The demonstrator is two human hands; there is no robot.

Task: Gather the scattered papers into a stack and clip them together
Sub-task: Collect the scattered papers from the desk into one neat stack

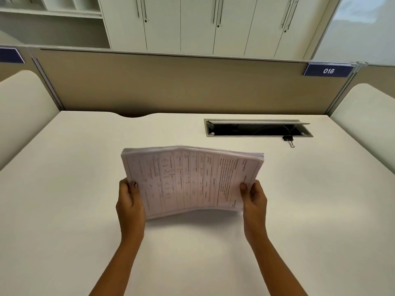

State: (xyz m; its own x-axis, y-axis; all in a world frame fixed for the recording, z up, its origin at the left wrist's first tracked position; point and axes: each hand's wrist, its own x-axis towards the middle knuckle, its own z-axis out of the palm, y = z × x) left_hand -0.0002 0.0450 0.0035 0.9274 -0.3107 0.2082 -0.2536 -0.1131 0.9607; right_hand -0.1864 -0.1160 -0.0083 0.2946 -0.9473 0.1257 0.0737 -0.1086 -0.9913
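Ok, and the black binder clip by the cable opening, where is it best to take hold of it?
Probably by its wire handles, from the near side. The binder clip lies on the desk with its black body at the cable opening rim, while the handles point toward the person, so they are the free part to pinch.

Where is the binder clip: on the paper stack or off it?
Off. The binder clip lies on the desk beside the cable hatch, apart from the paper stack, which the left hand and right hand grip.

Both hands, left (pixel 130 201) and right (pixel 254 199), hold the paper stack (pixel 190 180) above the desk (pixel 64 189), binder clip (pixel 288 139) well apart.
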